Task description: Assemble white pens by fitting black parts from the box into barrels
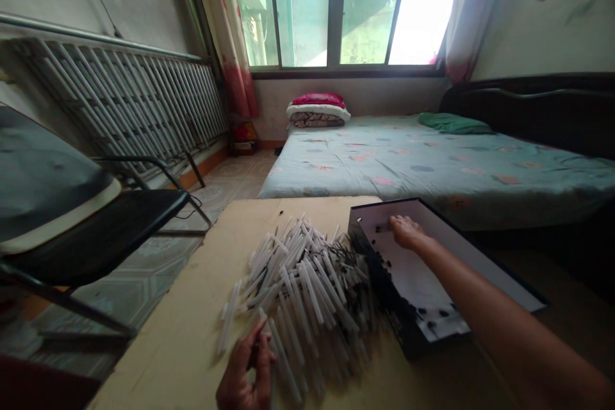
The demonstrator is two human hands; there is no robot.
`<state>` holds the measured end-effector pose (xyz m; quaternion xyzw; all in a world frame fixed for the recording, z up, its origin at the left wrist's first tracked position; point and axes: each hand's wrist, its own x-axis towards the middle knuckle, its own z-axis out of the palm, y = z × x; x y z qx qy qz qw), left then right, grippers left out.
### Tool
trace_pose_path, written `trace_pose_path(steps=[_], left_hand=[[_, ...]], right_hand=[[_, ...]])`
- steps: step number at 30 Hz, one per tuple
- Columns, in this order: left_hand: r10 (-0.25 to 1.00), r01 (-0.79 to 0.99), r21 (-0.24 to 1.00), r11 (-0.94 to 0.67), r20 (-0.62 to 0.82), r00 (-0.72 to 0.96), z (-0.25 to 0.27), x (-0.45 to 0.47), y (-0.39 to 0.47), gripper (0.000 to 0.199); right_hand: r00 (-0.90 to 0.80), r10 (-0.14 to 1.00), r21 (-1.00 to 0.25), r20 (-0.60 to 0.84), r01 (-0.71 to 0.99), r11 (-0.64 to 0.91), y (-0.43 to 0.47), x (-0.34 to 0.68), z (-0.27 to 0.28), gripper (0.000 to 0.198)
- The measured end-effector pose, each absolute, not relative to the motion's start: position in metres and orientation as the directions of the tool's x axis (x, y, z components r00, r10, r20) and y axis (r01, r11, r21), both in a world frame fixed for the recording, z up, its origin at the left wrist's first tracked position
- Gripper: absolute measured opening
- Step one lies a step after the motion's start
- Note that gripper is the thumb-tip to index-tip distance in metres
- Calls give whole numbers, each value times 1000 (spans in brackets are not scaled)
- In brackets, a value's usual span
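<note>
At the near edge of a big heap of thin white plastic tubes [307,282], my left hand [246,365] is closed in a pinch, with the end of a white tube showing at its fingertips. My right hand [407,232] reaches into a shallow black-rimmed box [485,269] with a pale inside. Its fingers are drawn together near the far left corner, by a small dark patch; what they hold, if anything, is too small to make out. Small black pieces [408,311] lie along the box's left side. Thin dark sticks [343,250] mix into the heap's right part.
The heap and box rest on a pale yellow tabletop [216,243]. A black folding chair [106,224] stands left, before a metal rack [129,90] against the wall. Beyond the table is a bed [384,154] with folded bedding [318,110], under a window.
</note>
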<state>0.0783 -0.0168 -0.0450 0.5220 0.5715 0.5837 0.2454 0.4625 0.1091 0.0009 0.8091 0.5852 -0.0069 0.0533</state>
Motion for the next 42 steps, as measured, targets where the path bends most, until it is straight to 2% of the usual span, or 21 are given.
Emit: trace_pose_path(steps=[8,12,17,22,26,28,31,32,33,34,35,38,42], left_hand=[[876,261,934,-245,328,-354,-44,83,-17,29],[869,230,946,-230,305,-388,-41,86,-16,28],[877,209,957,-202,271,-397,-40,86,-16,31],[914,233,953,-192,260,-312,-32,81,-18,29],[917,285,936,-205,286,-279,-28,80,-20,27],[917,306,927,-219,303,-260,-27,81,-21,26],[905,297,920,-256,336,-262,-27,83,-22,25],[901,288,918,-272,348,-259,-26,83,-22,25],[902,278,917,-287,357,-244,-24,84,-23,24],[908,267,916,-299,359,-216,-22,86,-23,23],[920,253,918,-306,353,-171,-18,88,-24,21],[974,158,961,-228,227,24,-8,96,-29,20],[950,-76,994,80,-53,307,-8,107,-38,35]], right_hand=[[337,931,197,-138,931,-307,130,468,-22,27],[364,911,219,-196,921,-321,123,477,-23,27],[316,891,162,-325,947,-277,103,482,-18,26],[223,906,32,-360,973,-227,73,469,-11,25],[164,951,-113,-264,974,-199,51,459,18,14],[138,982,-196,-129,967,-162,39,452,43,10],[102,991,-343,90,937,-65,13,428,77,21],[87,984,-432,154,902,-12,2,416,85,26],[90,968,-628,233,774,79,-10,401,88,29],[103,966,-789,236,600,129,-21,384,88,33],[113,977,-897,181,427,117,-32,366,84,36],[23,1000,-997,-16,75,-17,-55,314,55,36],[-150,976,-975,-156,-133,-176,-68,262,11,40]])
